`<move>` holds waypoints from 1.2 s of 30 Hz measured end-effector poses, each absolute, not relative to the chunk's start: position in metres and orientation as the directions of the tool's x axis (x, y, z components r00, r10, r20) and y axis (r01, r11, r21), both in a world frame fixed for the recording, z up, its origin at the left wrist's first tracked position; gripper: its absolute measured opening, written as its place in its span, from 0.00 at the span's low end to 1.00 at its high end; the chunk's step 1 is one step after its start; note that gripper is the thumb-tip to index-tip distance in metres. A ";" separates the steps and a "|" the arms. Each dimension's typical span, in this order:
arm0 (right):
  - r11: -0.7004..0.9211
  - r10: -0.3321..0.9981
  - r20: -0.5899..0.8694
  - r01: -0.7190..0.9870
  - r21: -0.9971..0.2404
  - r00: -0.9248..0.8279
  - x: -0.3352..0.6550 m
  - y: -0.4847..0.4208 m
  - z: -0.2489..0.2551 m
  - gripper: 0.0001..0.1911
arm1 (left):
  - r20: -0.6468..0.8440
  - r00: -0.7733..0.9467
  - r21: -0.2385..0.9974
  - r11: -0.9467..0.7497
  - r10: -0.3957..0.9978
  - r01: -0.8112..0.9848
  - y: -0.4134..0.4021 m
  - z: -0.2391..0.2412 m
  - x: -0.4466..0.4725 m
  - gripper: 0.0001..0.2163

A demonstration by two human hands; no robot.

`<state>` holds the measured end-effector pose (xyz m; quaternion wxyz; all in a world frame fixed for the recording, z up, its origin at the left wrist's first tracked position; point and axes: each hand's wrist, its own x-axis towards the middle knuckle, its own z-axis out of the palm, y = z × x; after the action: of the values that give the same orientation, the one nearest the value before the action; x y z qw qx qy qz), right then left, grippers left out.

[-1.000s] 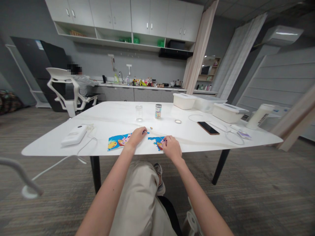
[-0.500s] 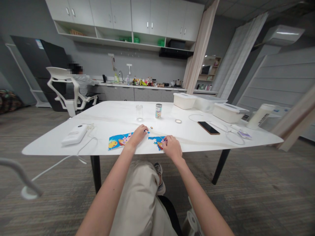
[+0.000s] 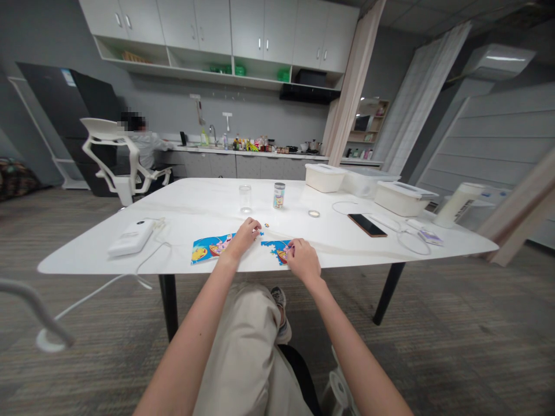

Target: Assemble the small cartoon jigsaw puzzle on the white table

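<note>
My left hand (image 3: 246, 238) is over the table with its fingers bent together. At their tips is a small blue puzzle piece (image 3: 261, 234). Below and left of that hand lies a printed blue sheet (image 3: 203, 251) with a yellow figure and a pink figure in a boat, its right end partly covered by the hand. My right hand (image 3: 304, 259) rests on the right side of a partly joined jigsaw puzzle (image 3: 272, 245). Its fingers are curled closed and hide what is between them. Another loose piece (image 3: 266, 225) lies just beyond.
Behind the puzzle stand a clear jar (image 3: 245, 199) and a printed can (image 3: 279, 196), with a ring-shaped lid (image 3: 314, 214) nearby. To the right are a phone (image 3: 366, 225), cables and white bins (image 3: 325, 178). A white device (image 3: 132, 238) lies left. A person sits beyond the table.
My left hand's fingers have shifted very slightly away from me. The right hand and the puzzle look the same.
</note>
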<state>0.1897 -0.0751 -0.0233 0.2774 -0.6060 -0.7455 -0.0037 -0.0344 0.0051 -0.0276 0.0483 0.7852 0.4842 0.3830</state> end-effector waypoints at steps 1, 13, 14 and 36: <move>0.265 0.902 0.417 0.904 -0.334 -0.111 0.190 -0.075 -0.023 0.12 | 0.556 0.238 0.448 -0.528 0.796 0.721 0.005 -0.027 -0.034 0.08; 0.264 0.905 0.412 0.902 -0.341 -0.109 0.189 -0.077 -0.020 0.12 | 0.555 0.238 0.465 -0.534 0.797 0.706 0.006 -0.025 -0.033 0.09; 0.263 0.905 0.410 0.903 -0.341 -0.109 0.189 -0.077 -0.021 0.12 | 0.558 0.236 0.465 -0.536 0.796 0.705 0.005 -0.025 -0.033 0.10; 0.267 0.904 0.415 0.897 -0.353 -0.106 0.189 -0.079 -0.019 0.12 | 0.564 0.204 0.431 -0.497 0.800 0.753 0.001 -0.023 -0.033 0.12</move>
<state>0.1887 -0.0788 -0.0189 0.2840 -0.6053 -0.7436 0.0064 -0.0326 0.0008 -0.0234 0.0304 0.7754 0.5007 0.3835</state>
